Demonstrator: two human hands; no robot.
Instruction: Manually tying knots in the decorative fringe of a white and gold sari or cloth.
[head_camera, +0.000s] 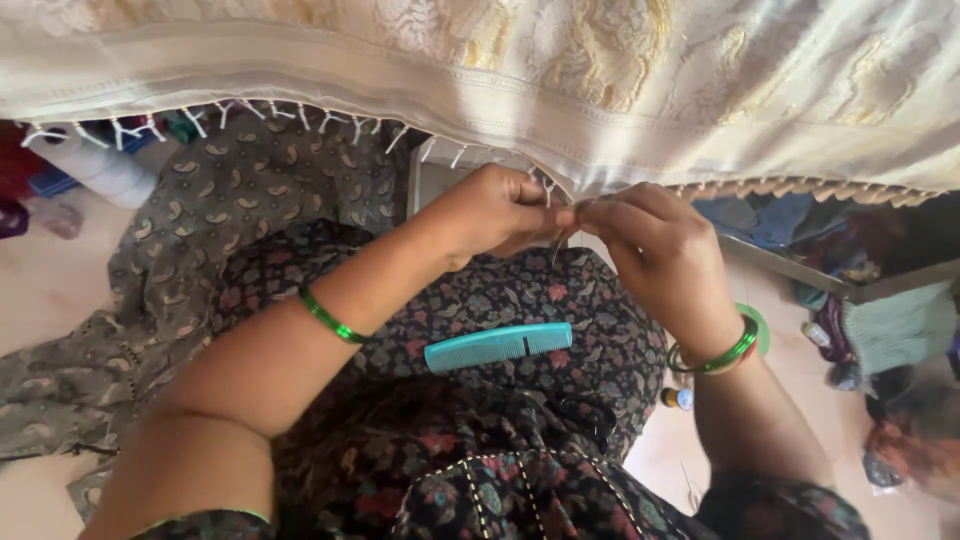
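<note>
Fringe threads (560, 200) sit pinched in both my left hand (495, 210) and right hand (655, 245) grip; I should knot tight against the cream cloth (480, 60) hem

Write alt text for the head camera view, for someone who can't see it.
Two hands, left hand and right hand, pinch threads at the fringed edge of a cream and gold cloth. A teal comb lies on the person's floral-print lap; green bangles circle both wrists.

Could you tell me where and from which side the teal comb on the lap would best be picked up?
The teal comb lies flat across the lap with its teeth pointing away from the person. It is probably best pinched at the solid spine along its near edge, coming from above and the near side, since that edge is smooth and nothing covers it.
</note>
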